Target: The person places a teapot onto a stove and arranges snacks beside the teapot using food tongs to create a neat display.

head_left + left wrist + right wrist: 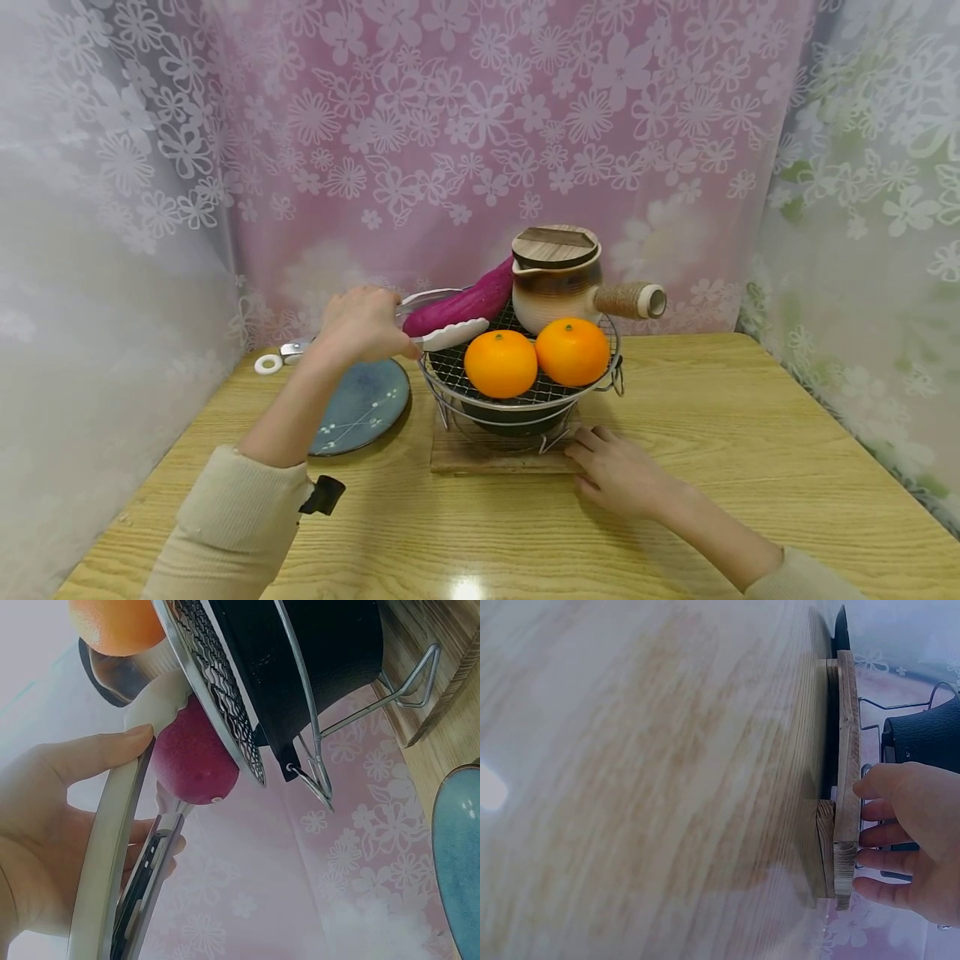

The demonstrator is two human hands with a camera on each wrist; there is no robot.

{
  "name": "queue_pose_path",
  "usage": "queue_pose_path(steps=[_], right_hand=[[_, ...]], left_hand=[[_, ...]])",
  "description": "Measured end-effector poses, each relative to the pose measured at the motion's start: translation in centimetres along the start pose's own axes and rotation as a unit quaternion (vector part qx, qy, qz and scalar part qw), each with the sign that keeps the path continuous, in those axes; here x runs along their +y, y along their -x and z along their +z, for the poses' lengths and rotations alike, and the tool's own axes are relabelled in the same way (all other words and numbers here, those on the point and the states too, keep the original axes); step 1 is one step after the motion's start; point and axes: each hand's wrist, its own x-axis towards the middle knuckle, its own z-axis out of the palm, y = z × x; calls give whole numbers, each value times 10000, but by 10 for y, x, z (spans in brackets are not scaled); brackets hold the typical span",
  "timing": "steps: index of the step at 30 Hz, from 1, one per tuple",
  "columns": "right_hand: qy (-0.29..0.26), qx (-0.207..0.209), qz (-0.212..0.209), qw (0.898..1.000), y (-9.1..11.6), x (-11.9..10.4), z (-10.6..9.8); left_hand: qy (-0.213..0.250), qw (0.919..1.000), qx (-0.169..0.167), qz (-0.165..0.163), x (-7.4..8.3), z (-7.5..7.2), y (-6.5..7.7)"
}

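My left hand (363, 323) grips a pair of tongs (454, 335) with pale tips, thumb on one arm and fingers around the other. The tongs' tips lie on either side of a long purple sweet potato (467, 307), which rests on the wire mesh of a round grill (517, 405). In the left wrist view, the rounded end of the sweet potato (196, 759) shows between the tong arms. My right hand (618, 471) touches the right front corner of the wooden board (487, 460) under the grill, its fingers extended in the right wrist view.
Two oranges (501, 364) sit at the front of the mesh. Behind them stands a teapot (551, 296) with a wooden lid, its cord-wrapped handle (626, 300) jutting right past the rim. A blue plate (367, 408) lies left of the grill, below my left forearm. Floral curtains (495, 125) surround the table (420, 533).
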Motion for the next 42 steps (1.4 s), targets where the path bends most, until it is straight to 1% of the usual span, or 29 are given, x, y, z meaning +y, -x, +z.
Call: queue_pose_path(steps=[5, 14, 21, 30, 34, 42], right_hand=[[15, 40, 17, 10000, 0, 0, 0], [28, 49, 36, 10000, 0, -1, 1], [-21, 12, 39, 10000, 0, -1, 0], [6, 97, -20, 10000, 0, 1, 2], [15, 155, -57, 9999, 0, 1, 2], [-1, 79, -26, 10000, 0, 1, 2]], left_hand=[[45, 9999, -105, -28, 0, -2, -2], [113, 9995, -298, 16, 1, -7, -6], [130, 9992, -386, 5, 1, -9, -7], [189, 9983, -528, -175, 2, -10, -10], [198, 9978, -614, -140, 2, -12, -11], [234, 9972, -695, -128, 3, -12, -13]])
